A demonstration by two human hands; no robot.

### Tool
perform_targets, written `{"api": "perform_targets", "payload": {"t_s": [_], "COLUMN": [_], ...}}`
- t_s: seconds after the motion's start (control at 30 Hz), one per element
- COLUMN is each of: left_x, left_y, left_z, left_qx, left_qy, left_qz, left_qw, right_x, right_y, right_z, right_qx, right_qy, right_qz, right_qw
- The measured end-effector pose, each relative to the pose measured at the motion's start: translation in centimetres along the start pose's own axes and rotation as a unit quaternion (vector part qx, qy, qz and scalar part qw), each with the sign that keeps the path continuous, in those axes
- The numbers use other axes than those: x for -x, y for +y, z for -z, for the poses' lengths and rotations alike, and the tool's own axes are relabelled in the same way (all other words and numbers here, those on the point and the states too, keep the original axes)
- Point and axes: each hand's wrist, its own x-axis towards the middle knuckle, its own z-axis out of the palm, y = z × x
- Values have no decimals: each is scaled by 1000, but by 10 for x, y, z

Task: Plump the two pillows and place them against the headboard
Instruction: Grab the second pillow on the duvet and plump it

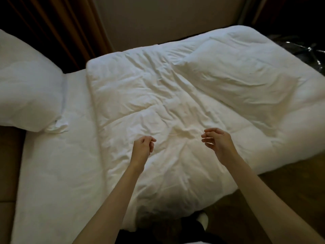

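Head view: your left hand point(143, 147) and right hand point(217, 141) hang side by side above the middle of the rumpled white duvet point(158, 106), a gap between them. Both hands are loosely curled, fingers bent inward toward the thumbs. Neither grips fabric or any other thing; both are empty. Whether the fingertips touch the duvet cannot be told from this angle.

One plump white pillow point(28, 81) lies at the far left, at the end of the bed, with its loose open case end drooping onto the bare white mattress sheet point(58, 164). It rests just beside the dark brown curtain point(58, 30).

A second white pillow point(246, 81) lies at the right on top of the duvet, well apart from the first. It lies flat and creased, its corner pointing toward the middle of the bed.

The duvet covers the right part of the mattress. Its left edge runs as a thick fold beside the exposed sheet. Its near edge hangs over the side of the bed in front of you.
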Motion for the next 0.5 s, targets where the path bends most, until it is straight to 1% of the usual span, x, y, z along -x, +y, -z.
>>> {"api": "perform_targets", "payload": {"t_s": [0.13, 0.23, 0.4, 0.5], "left_x": [11, 15, 9, -4], "left_y": [15, 24, 34, 36], "left_z": [-83, -129, -175, -189], "left_qx": [-9, -7, -10, -13], "left_qy": [-40, -70, -110, -117], "left_qz": [6, 11, 30, 39], "left_qw": [999, 997, 993, 992], "right_x": [-9, -17, -32, -46], "right_y": [-8, -14, -23, -29], "right_z": [81, 126, 168, 178], "right_qx": [-3, -6, -15, -16], "right_qy": [23, 32, 56, 60], "right_qz": [-11, -12, -9, -13], "right_qw": [1000, 999, 998, 998]}}
